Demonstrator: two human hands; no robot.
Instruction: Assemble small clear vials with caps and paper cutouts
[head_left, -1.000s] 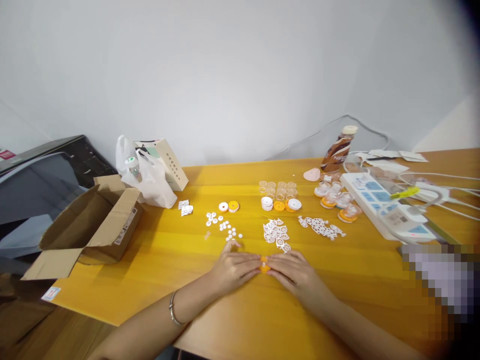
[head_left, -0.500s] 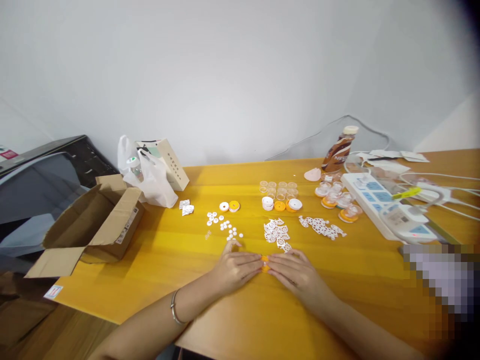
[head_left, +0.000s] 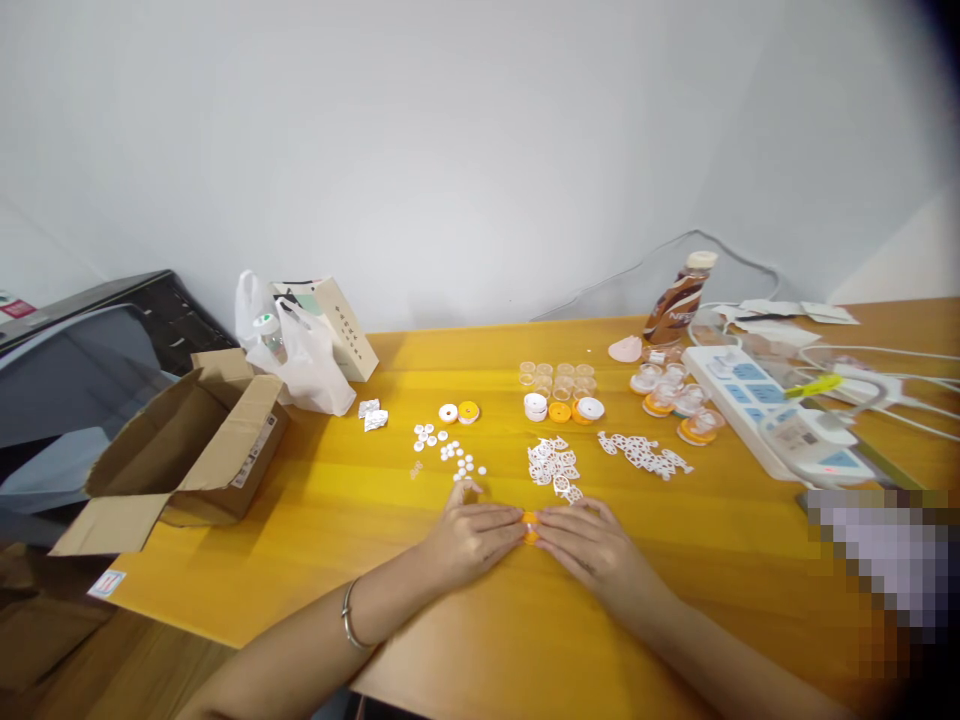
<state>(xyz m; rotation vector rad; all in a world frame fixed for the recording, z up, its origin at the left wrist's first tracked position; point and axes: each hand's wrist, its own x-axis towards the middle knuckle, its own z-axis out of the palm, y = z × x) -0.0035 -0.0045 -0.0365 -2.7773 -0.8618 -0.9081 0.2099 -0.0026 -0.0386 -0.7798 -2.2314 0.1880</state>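
Observation:
Between the fingertips of my left hand and my right hand is an orange round plastic piece, gripped from both sides near the table's front. Fingers cover most of it, and a small clear or pale part shows at its middle. Just beyond my right hand lies a pile of white spoked plastic pieces. Small white round caps are scattered past my left hand. Farther back sit white and orange discs, among them a white ring and an orange disc.
Clear cups stand in rows at the back. Assembled clear-topped pieces sit beside a white power strip and a brown bottle. On the left are an open cardboard box, a plastic bag and foil scraps.

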